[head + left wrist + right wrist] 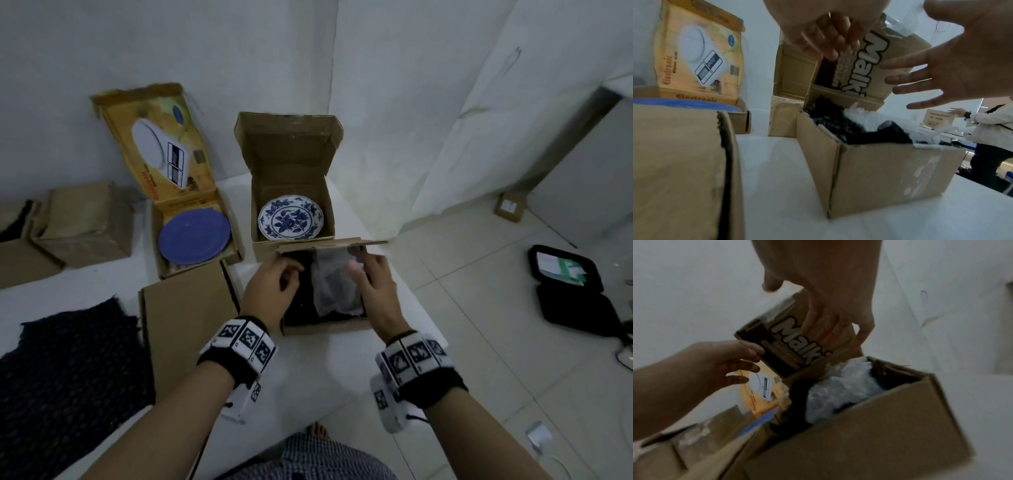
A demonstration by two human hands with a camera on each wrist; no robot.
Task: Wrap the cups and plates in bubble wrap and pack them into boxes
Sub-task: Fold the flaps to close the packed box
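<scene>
A small cardboard box (318,329) stands open on the white table. Inside lies a bundle in clear bubble wrap (334,284) on dark wrap (296,308). My left hand (277,284) hovers over the box's left side, fingers loosely curled, holding nothing. The straight fingers of my right hand (828,324) touch the printed far flap (785,344), which stands raised. Behind it, a blue-and-white floral plate (291,222) lies bare in an open brown box (291,161). A plain blue plate (194,236) lies in a yellow scale box (171,147).
A closed flat cardboard box (185,325) lies left of my left wrist. A dark bubble-wrap sheet (68,377) covers the table's near left. More cartons (85,222) stand far left. A black case (575,287) lies open on the tiled floor. Another person (992,129) stands in the background.
</scene>
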